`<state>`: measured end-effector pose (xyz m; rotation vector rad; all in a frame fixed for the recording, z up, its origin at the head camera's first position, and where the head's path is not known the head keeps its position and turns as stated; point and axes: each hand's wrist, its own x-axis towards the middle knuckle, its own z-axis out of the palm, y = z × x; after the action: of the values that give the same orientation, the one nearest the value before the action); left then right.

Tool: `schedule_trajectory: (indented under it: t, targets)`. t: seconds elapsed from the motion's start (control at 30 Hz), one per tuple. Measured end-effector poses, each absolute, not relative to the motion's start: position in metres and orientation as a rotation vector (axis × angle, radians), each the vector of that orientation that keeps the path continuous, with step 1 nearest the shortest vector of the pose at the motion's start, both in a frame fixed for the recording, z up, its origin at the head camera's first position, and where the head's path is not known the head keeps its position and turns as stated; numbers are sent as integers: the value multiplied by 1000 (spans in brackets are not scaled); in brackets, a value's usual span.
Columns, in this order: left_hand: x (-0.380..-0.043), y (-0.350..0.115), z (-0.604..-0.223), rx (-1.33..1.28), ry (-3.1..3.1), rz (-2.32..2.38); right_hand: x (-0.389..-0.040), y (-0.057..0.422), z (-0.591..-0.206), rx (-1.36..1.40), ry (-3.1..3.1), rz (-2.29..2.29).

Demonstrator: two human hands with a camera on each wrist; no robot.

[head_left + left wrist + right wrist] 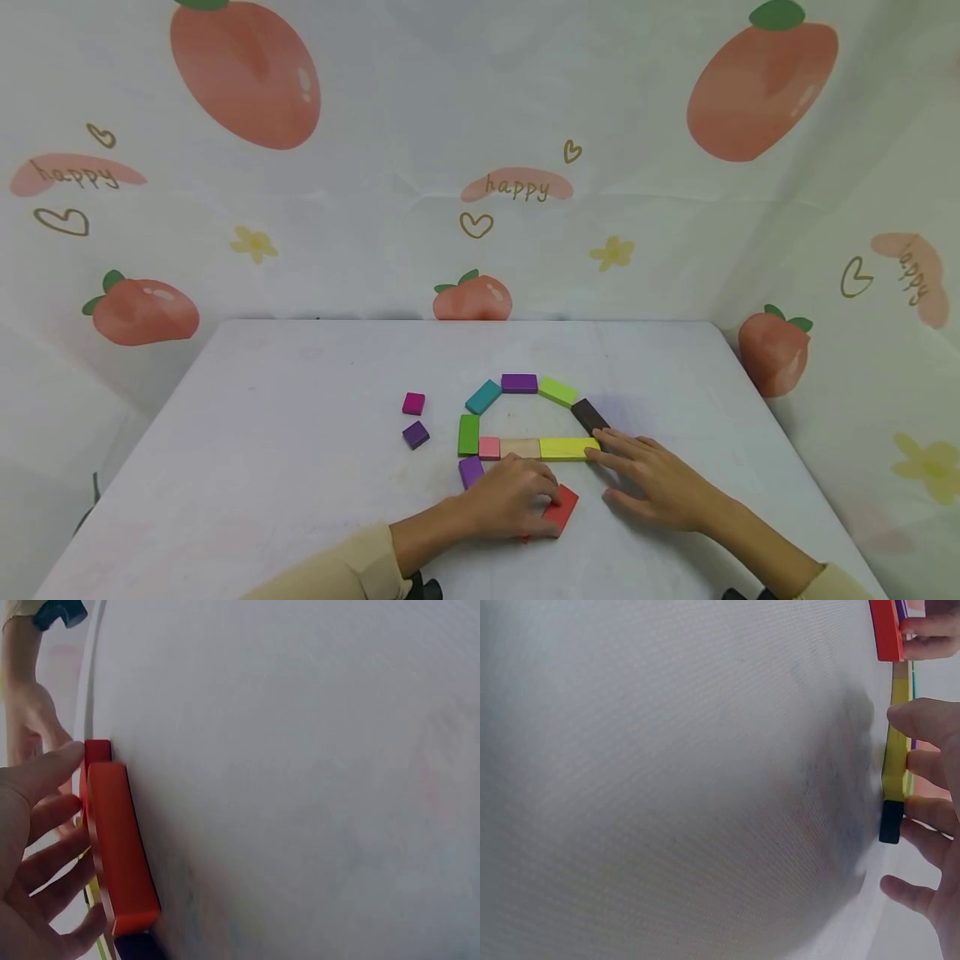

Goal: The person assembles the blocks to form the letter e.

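Observation:
My left hand (513, 498) pinches a red block (564, 510) between thumb and fingers, low over the table below the row of blocks. In the left wrist view an orange-red block (124, 847) lies close beside it, mostly hidden by that hand in the head view. My right hand (660, 485) spreads its fingers at the right end of the row. Its fingertips touch the dark block (589, 416) and the end of the yellow block (566, 449). A purple block (471, 472) shows partly behind my left hand.
Left of the yellow block, a wooden block (519, 447) and a pink block (489, 448) continue the row. Green (468, 435), teal (483, 397), purple (519, 383) and lime (557, 392) blocks arch above. Magenta (413, 403) and dark purple (416, 434) blocks lie apart on the white table (300, 433).

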<state>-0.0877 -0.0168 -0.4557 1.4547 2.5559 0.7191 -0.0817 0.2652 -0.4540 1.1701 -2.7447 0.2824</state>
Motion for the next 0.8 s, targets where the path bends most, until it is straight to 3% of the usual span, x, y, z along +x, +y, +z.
schedule_trajectory:
  t: [0.43, 0.8]
  targets:
    - [-92, -19, -451, 1288, 2368, 848, -83, 265, -454, 1168, -2750, 269]
    - [-94, -23, -449, 1376, 2294, 776, -84, 265, -454, 1156, -2811, 257]
